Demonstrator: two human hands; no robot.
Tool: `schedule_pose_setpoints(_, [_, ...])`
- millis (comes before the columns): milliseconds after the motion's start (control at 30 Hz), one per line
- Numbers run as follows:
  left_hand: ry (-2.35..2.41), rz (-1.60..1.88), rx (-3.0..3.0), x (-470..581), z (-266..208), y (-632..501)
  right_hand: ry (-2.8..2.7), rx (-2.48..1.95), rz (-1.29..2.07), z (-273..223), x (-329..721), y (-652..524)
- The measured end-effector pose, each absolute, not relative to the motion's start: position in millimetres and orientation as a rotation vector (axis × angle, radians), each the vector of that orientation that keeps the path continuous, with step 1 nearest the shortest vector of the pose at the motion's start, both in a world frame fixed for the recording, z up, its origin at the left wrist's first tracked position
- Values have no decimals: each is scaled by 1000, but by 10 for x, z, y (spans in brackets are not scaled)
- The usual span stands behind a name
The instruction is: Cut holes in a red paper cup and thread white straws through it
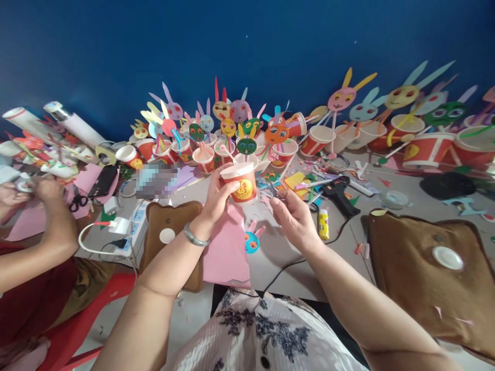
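Observation:
My left hand [219, 198] is closed around a red and white paper cup [249, 195] with a round yellow emblem. The cup is upright, and a white strip [263, 165] sticks out to the right by its rim. Just right of the cup, my right hand [294, 219] has its fingers curled together on what looks like a pair of scissors [272, 189], its grey metal pointing toward the cup. Most of the tool is hidden by the fingers. Beneath the hands lie pink paper [226, 257] and a blue paper rabbit face [252, 242].
Cups with paper rabbits [277, 135] line the blue wall. A black glue gun [341, 196] and yellow glue stick [324, 224] lie to the right, near a brown cushion-like pad [417, 278]. A power strip [136, 226] is at left, beside another person's arm [50, 232].

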State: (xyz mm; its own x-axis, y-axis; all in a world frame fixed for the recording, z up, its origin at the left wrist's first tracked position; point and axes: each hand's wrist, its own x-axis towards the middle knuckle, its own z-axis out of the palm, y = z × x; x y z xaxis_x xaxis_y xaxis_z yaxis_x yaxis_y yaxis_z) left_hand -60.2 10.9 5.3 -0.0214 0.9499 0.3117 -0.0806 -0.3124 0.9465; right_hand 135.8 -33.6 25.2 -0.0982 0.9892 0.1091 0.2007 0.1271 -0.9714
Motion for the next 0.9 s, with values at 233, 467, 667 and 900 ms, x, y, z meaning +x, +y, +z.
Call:
schedule_pose_setpoints(233, [770,1254,1305,-514,230,-25,-1470,-1242,1013,231,1328,-330])
schedule_pose_setpoints(467, [687,1156,1292,-477,239,-44,-1397,-1215,986,175,1276,-339])
schedule_pose_setpoints(667, [748,1260,1520,-409,111,-47,-1316,-1120,998,166,1225,-344])
schedule_pose_setpoints(900, [1020,1530,1937,-407,98,-125,-1370,-1303,810,78,1245,-343])
